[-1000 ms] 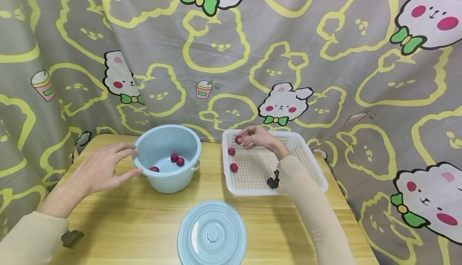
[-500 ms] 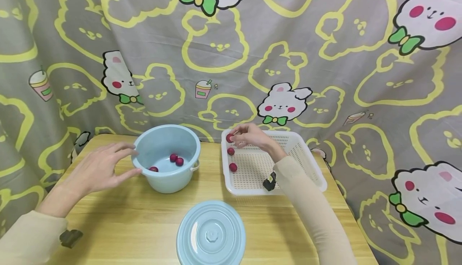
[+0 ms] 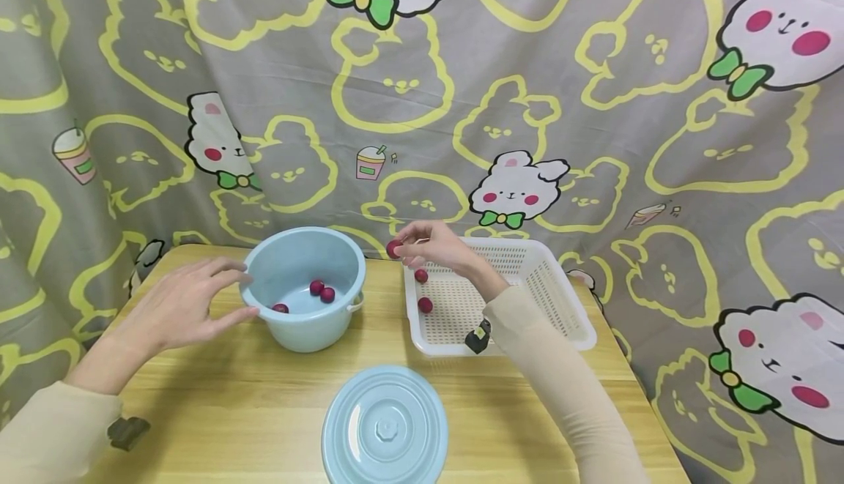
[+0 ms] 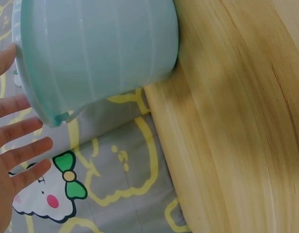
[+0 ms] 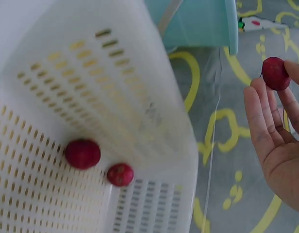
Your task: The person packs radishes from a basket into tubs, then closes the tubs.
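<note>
My right hand point(image 3: 435, 246) pinches a small dark-red round fruit point(image 5: 275, 74) between thumb and fingertips, above the left rim of the white perforated basket point(image 3: 574, 301). Two more such fruits, one nearer point(image 3: 425, 305) and one farther point(image 3: 421, 276), lie in the basket along its left side. On the left, a light blue bucket point(image 3: 310, 334) has several red fruits point(image 3: 327, 294) at its bottom. My left hand point(image 3: 187, 304) is at the bucket's left rim, fingers extended; in the left wrist view its thumb and fingers point(image 4: 23, 126) are spread by the rim.
A round light blue lid point(image 3: 385, 429) lies on the wooden table point(image 3: 250, 411) in front of the bucket and basket. Behind the table hangs a grey patterned curtain point(image 3: 409, 52). A small white handle point(image 3: 357, 302) sticks out on the bucket's right side.
The right hand has carried the pinched fruit leftward from over the basket to just past its left rim. The left hand has stayed at the bucket's rim.
</note>
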{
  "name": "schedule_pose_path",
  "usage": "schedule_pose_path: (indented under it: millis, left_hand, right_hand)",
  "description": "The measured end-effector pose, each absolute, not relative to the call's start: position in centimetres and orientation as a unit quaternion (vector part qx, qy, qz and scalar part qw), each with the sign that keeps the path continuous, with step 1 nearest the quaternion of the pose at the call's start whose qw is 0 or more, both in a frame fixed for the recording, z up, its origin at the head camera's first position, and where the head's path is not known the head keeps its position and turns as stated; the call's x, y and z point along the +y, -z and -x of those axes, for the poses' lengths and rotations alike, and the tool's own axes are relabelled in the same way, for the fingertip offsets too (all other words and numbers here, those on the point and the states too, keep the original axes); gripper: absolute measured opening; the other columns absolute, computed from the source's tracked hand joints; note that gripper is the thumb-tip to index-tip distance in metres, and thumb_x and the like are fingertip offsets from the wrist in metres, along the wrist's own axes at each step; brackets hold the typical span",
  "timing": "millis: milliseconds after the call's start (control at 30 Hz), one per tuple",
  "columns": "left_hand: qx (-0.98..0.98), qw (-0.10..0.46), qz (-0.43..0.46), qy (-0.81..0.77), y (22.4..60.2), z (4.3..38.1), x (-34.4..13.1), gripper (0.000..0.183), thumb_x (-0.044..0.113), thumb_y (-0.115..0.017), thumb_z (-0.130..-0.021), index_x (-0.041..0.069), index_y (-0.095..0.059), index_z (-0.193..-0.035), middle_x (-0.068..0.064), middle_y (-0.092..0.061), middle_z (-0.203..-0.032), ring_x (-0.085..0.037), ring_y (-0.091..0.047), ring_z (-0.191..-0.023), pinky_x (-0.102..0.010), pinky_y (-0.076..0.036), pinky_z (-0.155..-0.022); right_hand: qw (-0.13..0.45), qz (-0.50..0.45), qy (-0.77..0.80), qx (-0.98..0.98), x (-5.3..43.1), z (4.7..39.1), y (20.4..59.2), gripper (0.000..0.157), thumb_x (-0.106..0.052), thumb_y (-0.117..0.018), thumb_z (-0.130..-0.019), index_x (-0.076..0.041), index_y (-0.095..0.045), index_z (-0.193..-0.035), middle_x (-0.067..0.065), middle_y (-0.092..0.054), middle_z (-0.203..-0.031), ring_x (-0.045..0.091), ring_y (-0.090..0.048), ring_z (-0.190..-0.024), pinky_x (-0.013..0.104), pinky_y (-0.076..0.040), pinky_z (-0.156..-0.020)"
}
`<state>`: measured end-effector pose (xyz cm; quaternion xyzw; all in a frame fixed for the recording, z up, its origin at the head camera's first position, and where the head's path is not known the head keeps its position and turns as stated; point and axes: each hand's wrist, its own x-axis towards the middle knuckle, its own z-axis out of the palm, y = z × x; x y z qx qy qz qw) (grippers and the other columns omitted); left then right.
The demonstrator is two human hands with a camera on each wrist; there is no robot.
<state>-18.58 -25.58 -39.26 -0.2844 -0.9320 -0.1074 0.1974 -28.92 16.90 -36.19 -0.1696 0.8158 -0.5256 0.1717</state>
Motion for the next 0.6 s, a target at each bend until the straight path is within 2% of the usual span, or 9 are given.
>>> schedule_pose_path:
  millis: [167,400,467,600]
  left_hand:
    - [-0.932,0.198,0.285,0.107,39.2,18.6,-25.6,0.047,0.049,-0.086,-0.081,0.014,-0.078,-0.111,-0.012,-0.074,-0.119,-0.039,-0.073,-0.102,-0.061,-0.06,-0.084]
    - [-0.931,0.2,0.287,0.104,39.1,18.6,-25.6,0.047,0.05,-0.086,-0.08,0.015,-0.078,-0.11,-0.011,-0.075,-0.118,-0.039,-0.074,-0.101,-0.061,-0.06,-0.082]
    - [-0.931,0.199,0.287,0.102,39.1,18.7,-25.6,0.048,0.052,-0.086,-0.079,0.015,-0.078,-0.11,-0.011,-0.075,-0.118,-0.038,-0.074,-0.1,-0.061,-0.06,-0.082]
    - [-0.931,0.202,0.288,0.099,39.1,18.8,-25.6,0.048,0.051,-0.087,-0.079,0.015,-0.078,-0.109,-0.01,-0.075,-0.117,-0.037,-0.074,-0.1,-0.06,-0.06,-0.082]
  right_hand:
    - [0.172,0.184,0.53,0.809,15.2,28.4,35.9,0.027,-0.02,-0.078,-0.095,-0.007,-0.072,-0.118,0.007,-0.074,-0.098,0.024,-0.075,-0.086,0.042,-0.068,-0.084]
    - [0.168,0.19,0.544,0.8,12.9,27.8,35.9,0.029,-0.021,-0.078,-0.096,-0.006,-0.072,-0.12,0.014,-0.076,-0.103,0.046,-0.074,-0.103,0.039,-0.068,-0.084]
    - [0.166,0.186,0.55,0.797,12.3,27.7,35.9,0.029,-0.02,-0.079,-0.095,-0.006,-0.072,-0.12,0.014,-0.076,-0.103,0.044,-0.075,-0.1,0.037,-0.068,-0.083]
    - [0.164,0.184,0.558,0.792,10.9,27.3,35.8,0.029,-0.02,-0.08,-0.094,-0.006,-0.074,-0.119,0.006,-0.075,-0.096,0.028,-0.078,-0.087,0.038,-0.069,-0.081]
